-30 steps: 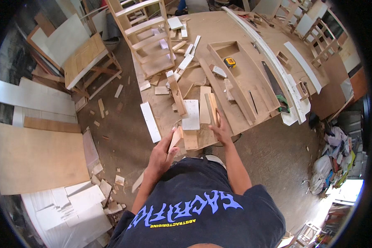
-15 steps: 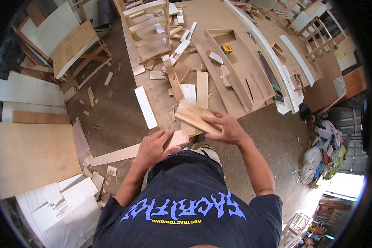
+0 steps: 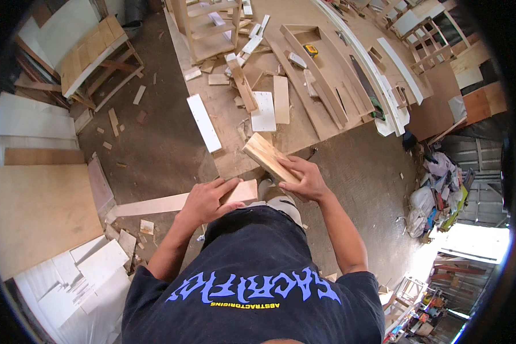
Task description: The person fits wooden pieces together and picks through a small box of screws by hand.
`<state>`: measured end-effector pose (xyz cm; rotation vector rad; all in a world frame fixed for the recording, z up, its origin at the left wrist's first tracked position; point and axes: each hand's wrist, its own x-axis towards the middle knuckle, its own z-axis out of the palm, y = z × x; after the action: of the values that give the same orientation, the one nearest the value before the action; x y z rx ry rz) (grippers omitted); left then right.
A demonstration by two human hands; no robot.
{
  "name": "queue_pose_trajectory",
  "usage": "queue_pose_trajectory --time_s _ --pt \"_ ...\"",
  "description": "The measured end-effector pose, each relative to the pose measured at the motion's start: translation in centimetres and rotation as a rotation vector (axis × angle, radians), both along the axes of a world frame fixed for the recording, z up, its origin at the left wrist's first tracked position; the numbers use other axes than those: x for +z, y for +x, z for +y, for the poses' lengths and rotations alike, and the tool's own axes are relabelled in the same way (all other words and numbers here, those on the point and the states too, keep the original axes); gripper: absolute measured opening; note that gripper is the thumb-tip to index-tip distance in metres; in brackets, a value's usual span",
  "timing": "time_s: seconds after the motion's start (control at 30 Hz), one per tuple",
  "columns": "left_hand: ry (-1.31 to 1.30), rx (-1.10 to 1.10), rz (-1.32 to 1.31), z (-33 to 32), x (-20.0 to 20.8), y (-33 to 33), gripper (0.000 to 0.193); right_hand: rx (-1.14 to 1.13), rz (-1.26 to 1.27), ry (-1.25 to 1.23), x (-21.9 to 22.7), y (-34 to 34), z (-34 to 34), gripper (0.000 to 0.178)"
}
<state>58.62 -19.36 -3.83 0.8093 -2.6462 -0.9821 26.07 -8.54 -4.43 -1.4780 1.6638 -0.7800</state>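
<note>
Large blue lettering with a small yellow line below runs upside down across the dark shirt (image 3: 258, 269). Just beyond it, the left hand (image 3: 203, 200) grips a long board (image 3: 152, 206) near its end, fingers over the top; the strip is pale, narrow and smooth. The right hand (image 3: 307, 179) pinches a short block (image 3: 262, 152) between thumb and fingers, tilted near the board's end; its yellowish face shows grain. Ahead, the brown worktable (image 3: 232, 163) bears white and bare offcuts, then a yellow tape measure (image 3: 311, 50). Scraps litter the dusty floor (image 3: 355, 166); slatted frames stand at the far side.
</note>
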Motion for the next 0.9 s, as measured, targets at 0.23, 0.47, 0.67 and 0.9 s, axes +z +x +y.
queue_pose_trajectory --time_s 0.23,0.47,0.67,0.9 --pt "0.067 -0.008 0.071 2.4 -2.6 1.8 0.064 0.109 -0.086 0.009 -0.2 4.7 3.9 0.076" --pt "0.099 0.060 0.011 5.2 -2.5 2.7 0.063 0.017 -0.165 -0.013 0.3 3.8 7.1 0.072" --pt "-0.126 0.046 -0.128 9.5 -0.7 0.4 0.067 0.113 0.344 0.099 -0.5 1.2 9.4 0.075" --pt "-0.186 0.107 -0.023 15.6 1.6 -5.3 0.067 -0.018 -0.037 -0.139 0.9 -4.4 18.7 0.076"
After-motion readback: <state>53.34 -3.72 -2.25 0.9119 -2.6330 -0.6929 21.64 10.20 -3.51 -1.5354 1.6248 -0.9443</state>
